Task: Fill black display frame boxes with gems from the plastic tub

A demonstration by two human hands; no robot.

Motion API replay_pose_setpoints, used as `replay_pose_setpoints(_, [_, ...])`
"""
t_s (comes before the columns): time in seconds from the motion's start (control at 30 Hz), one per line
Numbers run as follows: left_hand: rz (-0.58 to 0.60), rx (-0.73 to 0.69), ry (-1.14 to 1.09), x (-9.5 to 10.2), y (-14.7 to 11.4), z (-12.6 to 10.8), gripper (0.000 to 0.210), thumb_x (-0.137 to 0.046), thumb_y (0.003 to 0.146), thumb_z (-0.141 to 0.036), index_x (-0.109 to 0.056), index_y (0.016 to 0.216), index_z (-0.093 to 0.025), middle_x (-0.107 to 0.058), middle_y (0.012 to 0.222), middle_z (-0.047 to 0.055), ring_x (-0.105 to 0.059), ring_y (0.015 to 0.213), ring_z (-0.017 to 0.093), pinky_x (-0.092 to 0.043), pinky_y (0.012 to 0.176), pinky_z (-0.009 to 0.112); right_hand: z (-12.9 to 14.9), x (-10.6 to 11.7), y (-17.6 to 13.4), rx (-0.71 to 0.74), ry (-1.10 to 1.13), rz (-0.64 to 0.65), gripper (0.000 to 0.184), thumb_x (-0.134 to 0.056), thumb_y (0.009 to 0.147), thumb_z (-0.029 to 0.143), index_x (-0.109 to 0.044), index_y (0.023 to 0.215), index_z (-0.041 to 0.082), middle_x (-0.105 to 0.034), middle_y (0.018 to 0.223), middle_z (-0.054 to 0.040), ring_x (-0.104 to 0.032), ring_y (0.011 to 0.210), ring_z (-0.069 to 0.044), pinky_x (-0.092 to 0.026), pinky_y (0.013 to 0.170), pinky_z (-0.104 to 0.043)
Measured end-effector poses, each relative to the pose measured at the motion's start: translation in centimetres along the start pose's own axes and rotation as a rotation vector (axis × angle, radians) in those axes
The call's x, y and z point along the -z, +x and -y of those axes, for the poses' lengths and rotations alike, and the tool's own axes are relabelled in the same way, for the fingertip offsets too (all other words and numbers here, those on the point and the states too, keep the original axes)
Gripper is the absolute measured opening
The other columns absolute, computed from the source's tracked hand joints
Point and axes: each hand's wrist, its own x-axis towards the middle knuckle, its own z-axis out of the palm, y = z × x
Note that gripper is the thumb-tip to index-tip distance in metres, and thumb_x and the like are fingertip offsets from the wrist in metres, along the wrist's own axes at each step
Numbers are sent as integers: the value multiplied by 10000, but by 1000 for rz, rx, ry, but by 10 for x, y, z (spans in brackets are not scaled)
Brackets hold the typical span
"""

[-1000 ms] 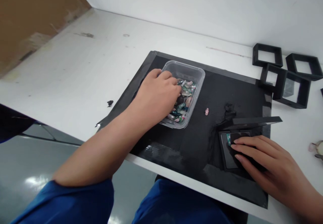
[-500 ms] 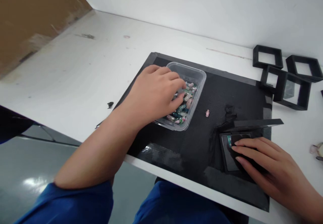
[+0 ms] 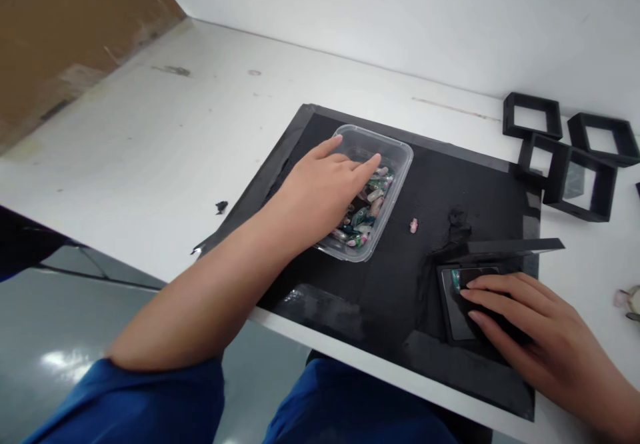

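Note:
My left hand [image 3: 323,197] hangs over a clear plastic tub [image 3: 404,171] of small glossy charms [image 3: 361,217] in green, pink and clear. Two of its fingers stretch out; the others bend down into the tub, their tips hidden. Over a small black box [image 3: 457,321] with a raised lid [image 3: 510,249] lies my right hand [image 3: 540,331], fingers extended and slightly apart. Its fingertips rest at the box, beside a small green piece [image 3: 455,279] near the inner corner. A single pink charm [image 3: 413,225] lies on the black mat [image 3: 395,284] between tub and box.
Several black square frames [image 3: 533,114] stand at the back right by the white wall. A black scrap [image 3: 221,207] lies left of the mat on the white table [image 3: 150,157]. A brown board [image 3: 65,37] borders the far left. A pinkish object shows at the right edge.
My left hand has lifted slightly and turned, with two fingers now spread out above the tub. My right hand stays at the black box. The view has shifted slightly.

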Motion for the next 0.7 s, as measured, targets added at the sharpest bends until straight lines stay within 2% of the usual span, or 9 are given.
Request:
replay_pose_setpoints(0.13, [-40,12,-34,2,1,0,613,-416,953,-42,-540,1545,-141,-819,1098,80,-765,1086,247,-423,1257,488,0,-1,0,-11,-1,-9,225,-597,1030,229,-665,1242,257,-758,1161,-42,-698,970,-191,-611,807,-362])
replay_pose_setpoints(0.23, [-70,7,-48,-1,3,1,458,-472,980,-108,-727,1345,-214,-817,1140,56,-757,1132,253,-436,1243,489,1,-1,1,-12,7,-15,226,-601,1027,234,-672,1239,256,-761,1156,-43,-704,957,-192,-615,794,-358])
replay_pose_setpoints(0.3, [-84,2,-54,-3,5,2,395,-489,990,-136,-781,1242,-222,-815,1155,53,-749,1161,256,-433,1244,487,1,0,1,-9,7,-18,228,-605,1023,232,-674,1240,255,-761,1152,-45,-707,959,-192,-617,793,-355])
replay_pose_setpoints(0.43, [-76,26,-64,-2,7,1,339,-507,1014,-201,-793,1196,-196,-821,1117,58,-758,1117,253,-467,1203,471,0,-1,0,-12,2,-13,238,-607,1021,221,-665,1247,263,-759,1160,-44,-706,970,-195,-620,801,-360])
replay_pose_setpoints(0.6, [-34,70,-99,3,9,-3,336,-472,1043,-223,-806,1018,-196,-821,1072,40,-746,1120,249,-482,1162,451,0,-1,0,-18,6,0,235,-596,1029,233,-659,1253,268,-758,1160,-52,-708,964,-204,-628,789,-374])
replay_pose_setpoints(0.7, [-39,89,-102,8,9,-4,318,-480,1048,-265,-790,1022,-196,-814,1047,46,-734,1121,273,-511,1099,459,1,-1,1,-21,11,-3,233,-596,1028,230,-665,1247,271,-761,1150,-53,-713,958,-202,-632,782,-367])
